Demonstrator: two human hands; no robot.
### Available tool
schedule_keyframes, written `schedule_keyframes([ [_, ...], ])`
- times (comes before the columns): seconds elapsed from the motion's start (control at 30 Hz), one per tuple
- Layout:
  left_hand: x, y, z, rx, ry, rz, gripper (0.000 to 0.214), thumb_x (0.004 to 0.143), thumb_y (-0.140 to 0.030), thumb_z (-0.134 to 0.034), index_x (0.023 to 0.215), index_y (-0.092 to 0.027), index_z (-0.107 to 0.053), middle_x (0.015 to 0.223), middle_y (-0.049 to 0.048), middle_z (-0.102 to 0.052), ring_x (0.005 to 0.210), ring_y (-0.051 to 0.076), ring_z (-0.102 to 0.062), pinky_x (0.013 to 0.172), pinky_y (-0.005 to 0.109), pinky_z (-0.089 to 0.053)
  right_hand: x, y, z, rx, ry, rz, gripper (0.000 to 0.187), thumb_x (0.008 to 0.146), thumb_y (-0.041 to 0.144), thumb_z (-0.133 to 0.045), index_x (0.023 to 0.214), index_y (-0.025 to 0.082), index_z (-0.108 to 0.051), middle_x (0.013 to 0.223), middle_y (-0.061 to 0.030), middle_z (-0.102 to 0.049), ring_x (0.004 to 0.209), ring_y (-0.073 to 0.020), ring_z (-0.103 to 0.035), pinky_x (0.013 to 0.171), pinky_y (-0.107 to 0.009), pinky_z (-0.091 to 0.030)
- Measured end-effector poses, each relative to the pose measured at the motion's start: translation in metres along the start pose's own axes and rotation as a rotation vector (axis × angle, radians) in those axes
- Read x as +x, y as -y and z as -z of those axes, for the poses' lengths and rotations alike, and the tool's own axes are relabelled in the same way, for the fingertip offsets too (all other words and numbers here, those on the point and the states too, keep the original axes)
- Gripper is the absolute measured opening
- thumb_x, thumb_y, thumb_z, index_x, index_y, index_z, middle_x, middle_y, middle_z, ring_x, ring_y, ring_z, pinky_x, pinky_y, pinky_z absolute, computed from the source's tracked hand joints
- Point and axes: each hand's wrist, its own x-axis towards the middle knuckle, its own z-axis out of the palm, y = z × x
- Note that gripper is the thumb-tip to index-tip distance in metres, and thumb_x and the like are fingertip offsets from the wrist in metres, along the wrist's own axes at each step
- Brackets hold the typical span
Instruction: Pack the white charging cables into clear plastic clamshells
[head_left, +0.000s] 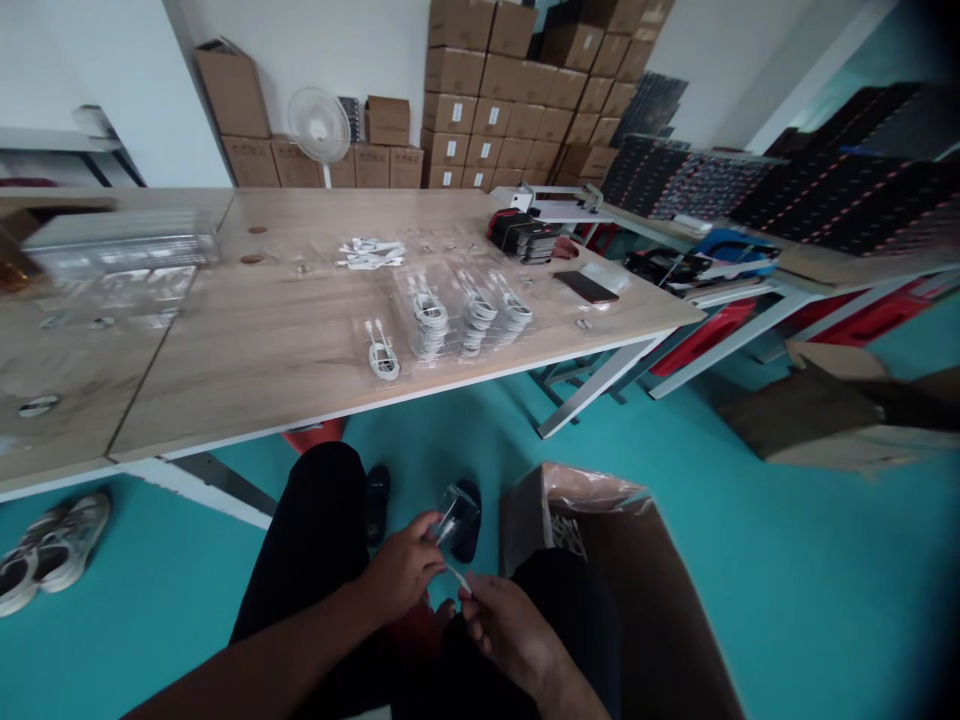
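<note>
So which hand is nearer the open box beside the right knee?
Right. The right hand is left of the box, beside the knee; the left hand is farther left, holding a clear plastic piece.

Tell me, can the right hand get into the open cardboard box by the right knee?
Probably yes: the cardboard box stands open nearby, though the right knee lies partly between and the right hand holds a thin white strip.

The scene is viewed from head height, forward and down: the bare left hand [403,568] and bare right hand [511,628] are seen close, the pale wood-topped table [285,310] farther off, stacked brown cardboard boxes [454,70] farthest.
</note>
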Motion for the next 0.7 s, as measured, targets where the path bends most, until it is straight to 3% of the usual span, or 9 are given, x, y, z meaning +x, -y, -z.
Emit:
schedule_keyframes([
  [0.1, 0.004, -0.001, 0.005, 0.01, 0.012, 0.007, 0.024, 0.088, -0.022, -0.048, 0.082, -0.017, -0.071, 0.135, 0.0093, -0.049, 0.098, 0.017, -0.059, 0.093, 0.03, -0.043, 0.002, 0.008, 0.002, -0.04, 0.014, 0.005, 0.026, 0.072, 0.041, -0.068, 0.069, 0.017, -0.057, 0.058, 0.0022, -0.059, 0.046, -0.0067, -0.051, 0.046, -0.019, -0.036],
  [0.2, 0.012, -0.001, 0.011, -0.053, 0.068, 0.046, 0.02, 0.085, -0.022, -0.054, 0.076, -0.017, -0.072, 0.123, 0.0079, -0.058, 0.097, 0.018, -0.059, 0.088, 0.027, -0.043, 0.0, 0.022, 0.003, -0.343, -0.025, 0.158, 0.021, 0.08, 0.034, -0.058, 0.067, 0.019, -0.053, 0.059, 0.0017, -0.059, 0.049, -0.0094, -0.054, 0.049, -0.021, -0.039],
  [0.27, 0.02, 0.0, 0.016, -0.125, 0.188, 0.075, 0.016, 0.08, -0.024, -0.061, 0.07, -0.017, -0.072, 0.103, 0.0054, -0.065, 0.089, 0.017, -0.06, 0.08, 0.026, -0.043, -0.004, 0.035, 0.002, -0.766, -0.017, 0.475, 0.018, 0.084, 0.028, -0.052, 0.069, 0.019, -0.054, 0.061, 0.0002, -0.06, 0.054, -0.0122, -0.057, 0.052, -0.023, -0.041],
  [0.37, 0.03, -0.001, 0.022, -0.258, 0.415, 0.085, 0.01, 0.069, -0.025, -0.072, 0.062, -0.018, -0.07, 0.072, -0.0007, -0.063, 0.071, 0.014, -0.056, 0.067, 0.023, -0.041, -0.015, 0.054, 0.0, -1.465, 0.117, 1.078, 0.016, 0.087, 0.016, -0.047, 0.077, 0.018, -0.059, 0.071, -0.0042, -0.064, 0.065, -0.0155, -0.057, 0.057, -0.026, -0.04],
  [0.43, 0.032, -0.002, 0.021, -0.329, 0.48, 0.094, 0.009, 0.066, -0.025, -0.074, 0.062, -0.019, -0.07, 0.064, -0.0032, -0.059, 0.066, 0.012, -0.054, 0.062, 0.021, -0.039, -0.02, 0.063, -0.002, -1.716, 0.195, 1.289, 0.018, 0.088, 0.012, -0.045, 0.08, 0.018, -0.06, 0.072, -0.0053, -0.064, 0.066, -0.0164, -0.056, 0.057, -0.028, -0.039],
  [0.47, 0.032, -0.002, 0.019, -0.356, 0.474, 0.106, 0.009, 0.065, -0.026, -0.074, 0.062, -0.019, -0.07, 0.064, -0.0036, -0.058, 0.066, 0.011, -0.053, 0.062, 0.021, -0.038, -0.022, 0.065, -0.003, -1.746, 0.199, 1.317, 0.018, 0.088, 0.012, -0.045, 0.08, 0.018, -0.06, 0.071, -0.0048, -0.064, 0.065, -0.0164, -0.056, 0.056, -0.028, -0.039],
  [0.53, 0.029, -0.001, 0.013, -0.411, 0.412, 0.169, 0.011, 0.067, -0.028, -0.073, 0.063, -0.018, -0.07, 0.065, -0.003, -0.058, 0.065, 0.011, -0.052, 0.06, 0.02, -0.038, -0.021, 0.065, -0.004, -1.606, 0.124, 1.25, 0.018, 0.088, 0.016, -0.046, 0.078, 0.019, -0.061, 0.071, -0.0036, -0.063, 0.066, -0.0158, -0.056, 0.059, -0.027, -0.042],
  [0.63, 0.02, 0.004, 0.001, -0.521, 0.231, 0.285, 0.012, 0.07, -0.027, -0.069, 0.072, -0.016, -0.072, 0.084, 0.0016, -0.064, 0.068, 0.012, -0.055, 0.061, 0.022, -0.04, -0.013, 0.055, -0.006, -1.061, -0.117, 0.92, 0.015, 0.086, 0.024, -0.051, 0.082, 0.02, -0.064, 0.075, -0.0022, -0.066, 0.068, -0.0156, -0.06, 0.062, -0.026, -0.047],
  [0.7, 0.015, 0.007, -0.007, -0.597, 0.092, 0.305, 0.024, 0.07, -0.022, -0.067, 0.093, -0.018, -0.073, 0.11, 0.0053, -0.063, 0.078, 0.014, -0.058, 0.066, 0.023, -0.044, -0.004, 0.043, -0.008, -0.691, -0.253, 0.693, 0.015, 0.082, 0.032, -0.055, 0.084, 0.02, -0.064, 0.072, -0.0018, -0.066, 0.066, -0.0174, -0.062, 0.056, -0.027, -0.048],
])
